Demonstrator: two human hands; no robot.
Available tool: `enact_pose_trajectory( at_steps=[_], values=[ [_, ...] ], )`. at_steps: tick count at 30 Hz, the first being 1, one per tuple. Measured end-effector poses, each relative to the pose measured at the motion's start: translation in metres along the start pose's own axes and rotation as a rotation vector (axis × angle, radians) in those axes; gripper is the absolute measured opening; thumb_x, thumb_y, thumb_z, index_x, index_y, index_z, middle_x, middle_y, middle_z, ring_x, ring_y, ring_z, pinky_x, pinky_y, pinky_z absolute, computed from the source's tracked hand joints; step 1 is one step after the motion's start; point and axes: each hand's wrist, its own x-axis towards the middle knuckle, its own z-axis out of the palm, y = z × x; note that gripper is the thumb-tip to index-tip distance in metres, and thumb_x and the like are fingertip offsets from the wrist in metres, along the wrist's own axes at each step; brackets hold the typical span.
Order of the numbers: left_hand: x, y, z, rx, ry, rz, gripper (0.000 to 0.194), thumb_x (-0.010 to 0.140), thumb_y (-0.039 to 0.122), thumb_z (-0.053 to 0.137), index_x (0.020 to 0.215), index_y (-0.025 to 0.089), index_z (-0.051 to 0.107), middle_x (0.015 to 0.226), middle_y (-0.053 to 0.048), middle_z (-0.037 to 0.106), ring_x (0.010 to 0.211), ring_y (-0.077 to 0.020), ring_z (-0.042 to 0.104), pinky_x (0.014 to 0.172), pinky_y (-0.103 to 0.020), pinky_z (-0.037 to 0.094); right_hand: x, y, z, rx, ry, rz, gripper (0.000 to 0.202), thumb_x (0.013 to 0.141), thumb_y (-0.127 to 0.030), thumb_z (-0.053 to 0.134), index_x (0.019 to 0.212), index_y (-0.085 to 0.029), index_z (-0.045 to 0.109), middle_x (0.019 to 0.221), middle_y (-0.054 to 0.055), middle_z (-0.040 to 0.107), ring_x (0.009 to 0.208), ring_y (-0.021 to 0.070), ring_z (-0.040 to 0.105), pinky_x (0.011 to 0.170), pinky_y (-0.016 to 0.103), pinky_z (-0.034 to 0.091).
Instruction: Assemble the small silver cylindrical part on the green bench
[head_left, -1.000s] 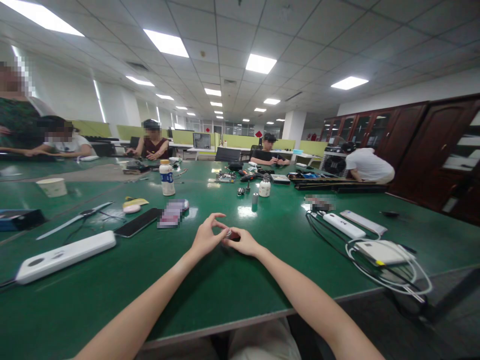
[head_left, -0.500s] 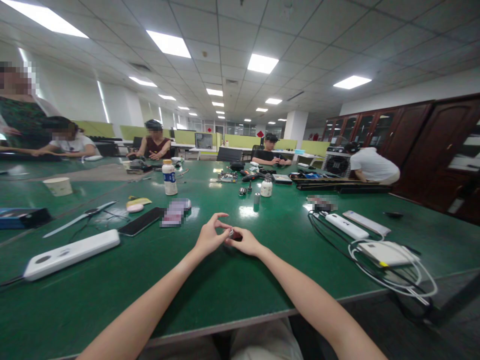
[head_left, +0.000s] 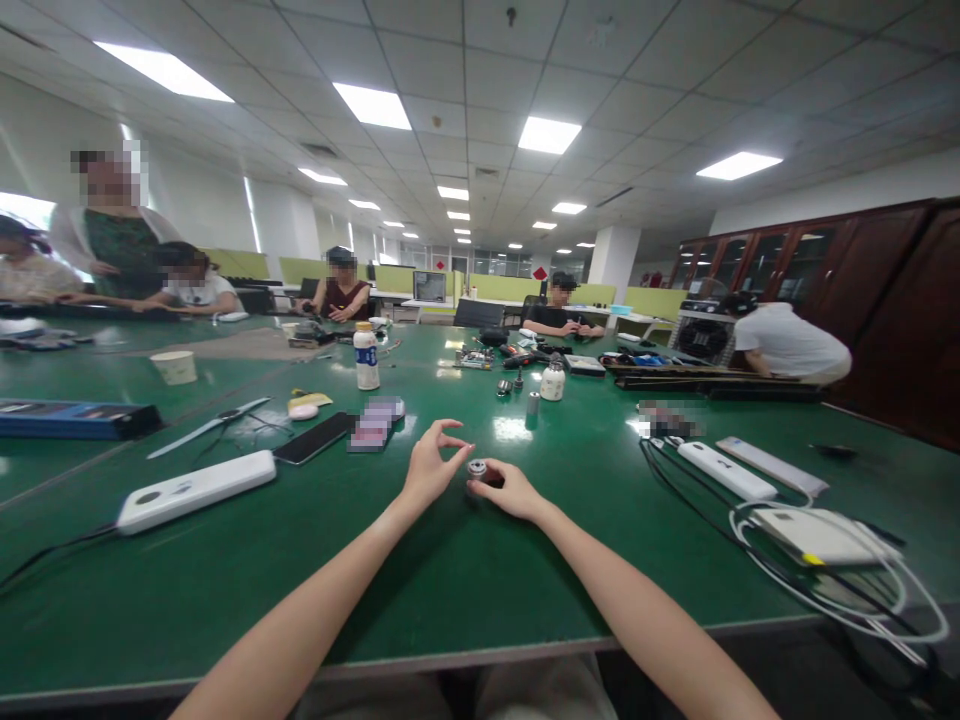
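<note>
My right hand (head_left: pixel 511 492) is closed around a small silver metal cylinder (head_left: pixel 477 467), whose round top with dark holes faces up. Its lower part is partly hidden by my fingers. Just to the left, my left hand (head_left: pixel 435 465) is apart from the cylinder, thumb and index finger spread, with nothing plain to see between them. Beyond my hands, a similar grey cylinder (head_left: pixel 532 403) stands upright on the green table (head_left: pixel 420 600). Behind it are a small white patterned bottle (head_left: pixel 552 382) and some small dark metal parts (head_left: pixel 505 387).
On the left lie a white power strip (head_left: pixel 199 490), a black phone (head_left: pixel 315 438) and a paper cup (head_left: pixel 174 367). A milk-type bottle (head_left: pixel 367 358) stands farther back. Cables (head_left: pixel 739 515) loop around a white box (head_left: pixel 821 535) at right. Several people sit or stand around.
My left thumb has come away from the cylinder's top, and the left hand is now slightly apart. The right hand still grips it. The whole view has shifted, with things appearing farther right.
</note>
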Motion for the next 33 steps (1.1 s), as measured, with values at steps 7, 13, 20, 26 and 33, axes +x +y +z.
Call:
enact_pose_trajectory(
  at_steps=[7,13,20,26,33],
  values=[
    [-0.004,-0.043,-0.015,0.171,-0.245,-0.086,0.03,0.071,0.032,0.071,0.099,0.025,0.061,0.077,-0.001,0.079,0.091,-0.0299,0.072,0.088,-0.044,0.049,-0.001,-0.003,-0.001,-0.027,0.009,0.009,0.041,0.079,-0.042,0.071,0.112,-0.018,0.068,0.1,0.006,0.073,0.09,0.0208,0.067,0.088,0.037,0.052],
    [-0.005,-0.052,-0.009,0.195,-0.219,-0.06,0.033,0.068,0.037,0.073,0.098,0.027,0.064,0.076,-0.001,0.079,0.089,-0.0299,0.073,0.084,-0.041,0.05,-0.002,-0.005,-0.003,-0.058,0.016,0.0,0.041,0.078,-0.042,0.072,0.112,-0.018,0.069,0.1,0.006,0.073,0.09,0.0208,0.067,0.088,0.037,0.053],
    [-0.004,-0.014,0.0,0.025,-0.022,0.012,0.032,0.079,0.043,0.066,0.104,0.024,0.06,0.084,-0.003,0.078,0.094,-0.0269,0.072,0.092,-0.042,0.048,-0.001,-0.001,-0.002,-0.047,-0.003,-0.01,0.038,0.08,-0.042,0.071,0.11,-0.019,0.068,0.098,0.005,0.072,0.088,0.0191,0.066,0.087,0.034,0.052],
    [-0.007,-0.002,0.009,-0.041,-0.097,0.023,0.032,0.078,0.035,0.067,0.106,0.023,0.057,0.085,-0.004,0.078,0.096,-0.0277,0.071,0.093,-0.045,0.048,0.0,0.0,-0.002,-0.037,-0.011,-0.005,0.036,0.08,-0.04,0.071,0.109,-0.018,0.067,0.097,0.004,0.072,0.088,0.0195,0.066,0.085,0.033,0.052],
    [-0.008,-0.001,0.012,-0.053,-0.111,0.032,0.033,0.079,0.035,0.067,0.107,0.023,0.056,0.086,-0.004,0.078,0.098,-0.0279,0.071,0.094,-0.045,0.049,0.0,0.002,-0.002,-0.04,-0.005,-0.002,0.036,0.08,-0.042,0.071,0.106,-0.018,0.067,0.093,0.004,0.071,0.086,0.0195,0.066,0.083,0.033,0.052]
  ],
)
